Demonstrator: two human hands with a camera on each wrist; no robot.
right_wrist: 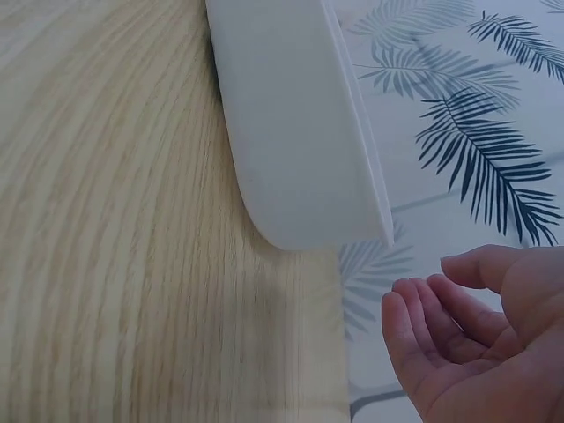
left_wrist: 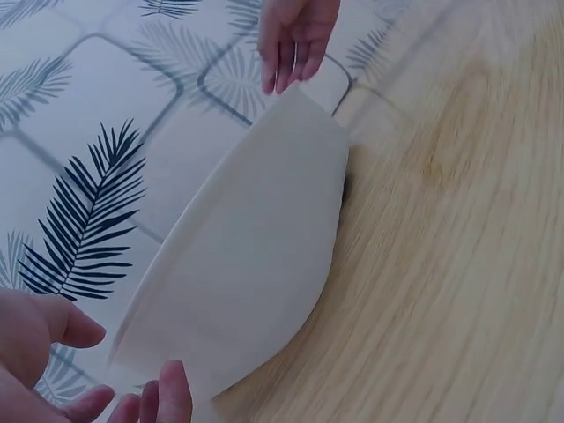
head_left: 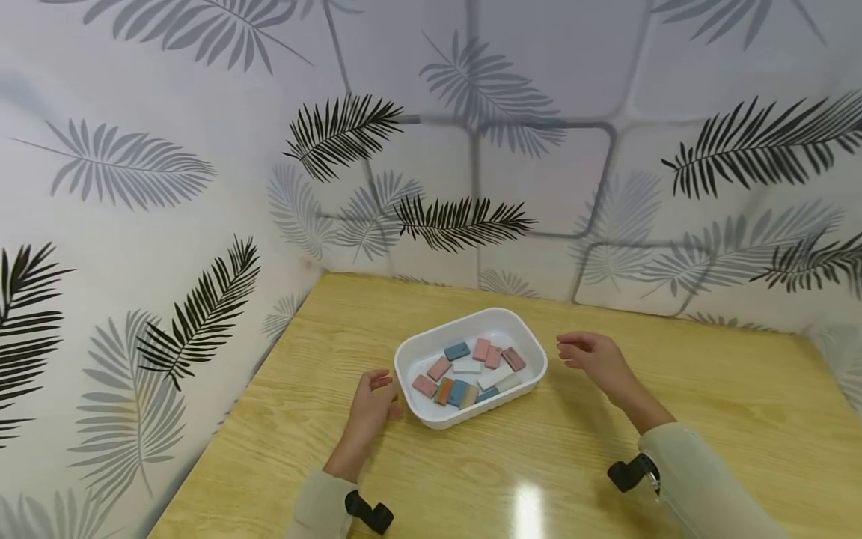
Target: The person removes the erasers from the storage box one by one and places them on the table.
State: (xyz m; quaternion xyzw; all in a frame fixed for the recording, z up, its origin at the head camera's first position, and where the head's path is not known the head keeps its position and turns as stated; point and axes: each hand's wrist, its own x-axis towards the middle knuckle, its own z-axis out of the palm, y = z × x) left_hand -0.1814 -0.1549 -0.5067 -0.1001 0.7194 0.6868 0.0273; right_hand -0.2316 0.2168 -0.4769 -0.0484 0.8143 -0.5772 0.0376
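Note:
A white plastic tub [head_left: 431,416] stands on the wooden table, holding several small blocks that look like erasers in pink, blue, white and orange. One blue eraser [head_left: 457,350] lies near the tub's far side, beside a pink eraser [head_left: 481,349]. My left hand [head_left: 373,408] is at the tub's left end, its fingers loosely bent and close to the rim. Off the right end, my right hand [head_left: 595,361] hovers apart from the tub, fingers relaxed and holding nothing. In the right wrist view the right hand [right_wrist: 476,339] faces the tub wall [right_wrist: 300,132] with a gap between.
The wooden table [head_left: 323,314] meets a wall [head_left: 539,187] with a leaf pattern at its back and left. Black straps with small devices [head_left: 369,513] sit on both wrists over light sleeves. A bright light reflection lies on the tabletop near the front.

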